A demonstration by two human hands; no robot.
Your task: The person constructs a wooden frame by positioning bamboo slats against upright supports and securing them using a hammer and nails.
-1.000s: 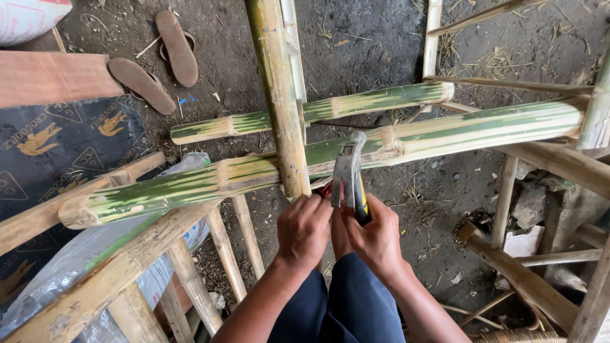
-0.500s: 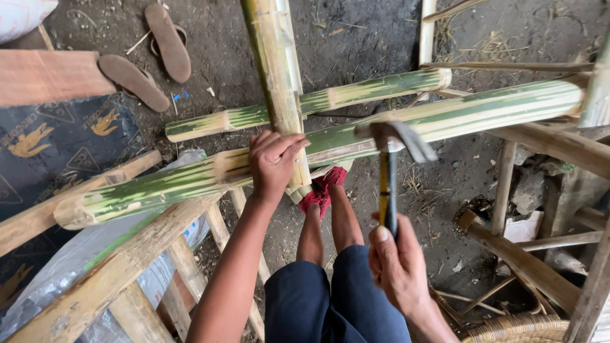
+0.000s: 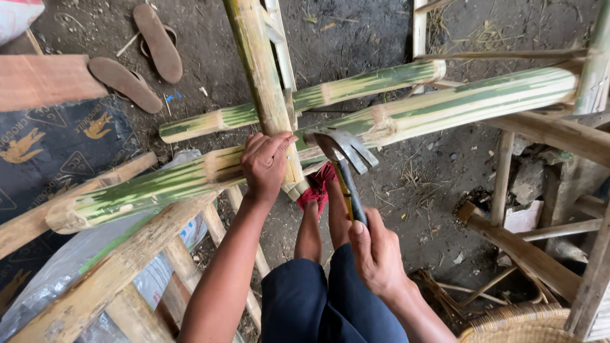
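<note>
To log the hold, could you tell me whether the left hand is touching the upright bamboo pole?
Touching: the head view shows the left hand wrapped around the upright bamboo pole.

1 claw hammer point(image 3: 346, 166), 2 sandals point(image 3: 141, 56), 3 green-streaked bamboo poles point(image 3: 445, 105), 1 wicker basket point(image 3: 521, 324), 2 hands point(image 3: 267, 162).

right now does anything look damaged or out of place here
Nothing looks broken. The left hand grips the upright bamboo pole, and the right hand holds a claw hammer at the joint. Two sandals lie loose on the dirt, pointing different ways.
</note>
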